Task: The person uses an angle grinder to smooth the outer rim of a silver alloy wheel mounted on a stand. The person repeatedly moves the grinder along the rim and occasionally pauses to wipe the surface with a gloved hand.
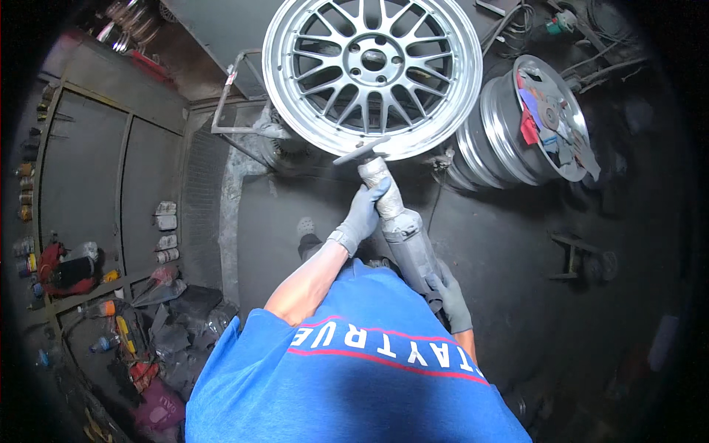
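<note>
A silver multi-spoke alloy wheel (375,63) is held up at the top centre, its face toward me. Below its lower lip, my gloved left hand (360,213) is closed round the wrapped neck of a grey, dusty angle grinder (410,247). My gloved right hand (450,297) grips the rear of the tool's body, its fingers partly hidden. The grinder's thin disc (361,150) appears edge-on at the wheel's lower lip; whether it touches the metal I cannot tell.
Stacked wheel rims (509,122) stand at right, with cloths and sanding pieces (550,122) on the end one. A bent metal frame (238,129) is left of the wheel. Cans (167,215) and a pink bag (159,406) lie left. A metal stand (572,255) is at right.
</note>
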Tool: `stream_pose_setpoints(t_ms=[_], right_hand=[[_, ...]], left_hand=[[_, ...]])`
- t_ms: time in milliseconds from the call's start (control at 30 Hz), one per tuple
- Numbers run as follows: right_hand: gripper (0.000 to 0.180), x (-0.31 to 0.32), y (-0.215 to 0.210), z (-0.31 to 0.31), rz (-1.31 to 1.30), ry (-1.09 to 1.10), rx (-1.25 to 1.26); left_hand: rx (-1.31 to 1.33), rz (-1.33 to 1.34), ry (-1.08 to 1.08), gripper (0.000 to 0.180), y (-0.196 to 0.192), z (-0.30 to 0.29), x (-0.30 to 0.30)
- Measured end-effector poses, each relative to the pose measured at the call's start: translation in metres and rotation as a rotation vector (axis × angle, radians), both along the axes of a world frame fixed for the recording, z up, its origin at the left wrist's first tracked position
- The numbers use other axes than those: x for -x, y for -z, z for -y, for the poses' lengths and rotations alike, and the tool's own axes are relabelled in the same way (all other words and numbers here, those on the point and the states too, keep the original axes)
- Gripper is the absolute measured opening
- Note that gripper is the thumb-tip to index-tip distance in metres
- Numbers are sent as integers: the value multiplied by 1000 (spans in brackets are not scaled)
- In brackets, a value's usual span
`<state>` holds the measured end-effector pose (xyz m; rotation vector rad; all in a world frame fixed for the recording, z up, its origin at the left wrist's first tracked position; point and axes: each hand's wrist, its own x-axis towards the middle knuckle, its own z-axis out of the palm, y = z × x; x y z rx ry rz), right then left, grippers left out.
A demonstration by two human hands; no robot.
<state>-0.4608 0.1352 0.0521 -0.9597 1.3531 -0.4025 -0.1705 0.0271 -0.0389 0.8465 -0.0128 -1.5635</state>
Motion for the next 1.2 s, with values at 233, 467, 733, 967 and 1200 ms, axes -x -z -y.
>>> stream_pose_setpoints(t_ms=[233, 467, 733, 967, 1200], right_hand=[[76, -44, 52, 18, 73, -112, 52], [75, -33, 24, 25, 182, -101, 14], [74, 43, 17, -9, 22, 22, 32], [76, 41, 24, -33, 13, 140, -7], [74, -3, 42, -37, 80, 52, -78]], left_hand=[[51, 38, -69, 31, 0, -2, -75], [52, -30, -34, 30, 4, -7, -58], [36, -78, 187, 32, 4, 6, 32], [54, -62, 245, 31, -4, 10, 40], [-31, -2, 119, 33, -8, -19, -24]])
